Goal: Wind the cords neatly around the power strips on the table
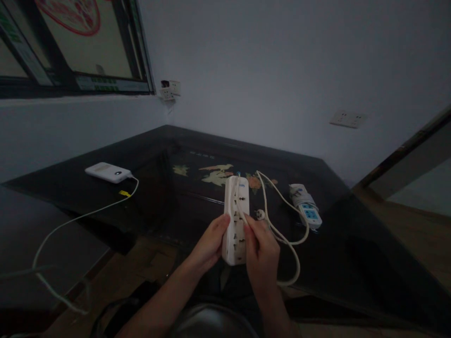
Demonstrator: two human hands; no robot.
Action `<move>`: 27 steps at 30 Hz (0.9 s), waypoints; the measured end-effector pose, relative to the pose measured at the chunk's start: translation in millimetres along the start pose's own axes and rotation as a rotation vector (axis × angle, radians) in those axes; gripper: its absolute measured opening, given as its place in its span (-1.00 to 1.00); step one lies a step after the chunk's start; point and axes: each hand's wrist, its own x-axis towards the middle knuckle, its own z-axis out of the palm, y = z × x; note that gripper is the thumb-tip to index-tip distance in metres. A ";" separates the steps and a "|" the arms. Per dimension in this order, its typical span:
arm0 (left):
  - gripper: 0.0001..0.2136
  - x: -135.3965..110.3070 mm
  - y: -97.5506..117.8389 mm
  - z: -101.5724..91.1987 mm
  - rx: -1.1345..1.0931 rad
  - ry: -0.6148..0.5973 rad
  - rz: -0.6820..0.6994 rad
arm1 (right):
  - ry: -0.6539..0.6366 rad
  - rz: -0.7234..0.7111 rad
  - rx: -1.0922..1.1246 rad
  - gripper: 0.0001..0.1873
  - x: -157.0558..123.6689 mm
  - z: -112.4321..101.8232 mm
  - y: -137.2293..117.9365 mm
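L grip [211, 239] was clamped on strip [232, 239], held above surface's [338, 263] near edge; R grip [262, 241] was pinched on cord [299, 266] against it. Risk: if R grip slackened, cord could've sprung loose; slack loop might've snagged, dragging plug [260, 215]. Blue lettering [241, 185] atop strip: poss. brand, illegible. Surface chars. [202, 155]: unreadable.

Dim light; pale walls [282, 84], dark-framed window [79, 47] upper left, dark table [158, 197], brownish floor [405, 223].

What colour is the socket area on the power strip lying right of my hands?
The socket area is light blue, seen in the head view.
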 end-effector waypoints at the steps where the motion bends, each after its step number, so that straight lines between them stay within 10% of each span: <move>1: -0.45 -0.4 -5.1 2.5 -0.034 0.020 -0.017 | 0.003 -0.031 -0.036 -0.67 -2.2 2.8 1.5; 9: -0.57 -6.9 -9.5 6.8 -0.062 0.095 -0.112 | 0.001 -0.039 -0.084 -0.64 -6.8 7.9 15.5; 18: -0.53 -14.8 -2.3 -6.2 -0.084 -0.208 -0.106 | 0.149 0.008 -0.050 -0.77 0.5 -1.6 15.6; 27: -0.61 -14.6 -16.7 6.6 -0.004 0.077 0.141 | -0.022 -0.017 -0.065 -0.61 -14.0 10.0 1.6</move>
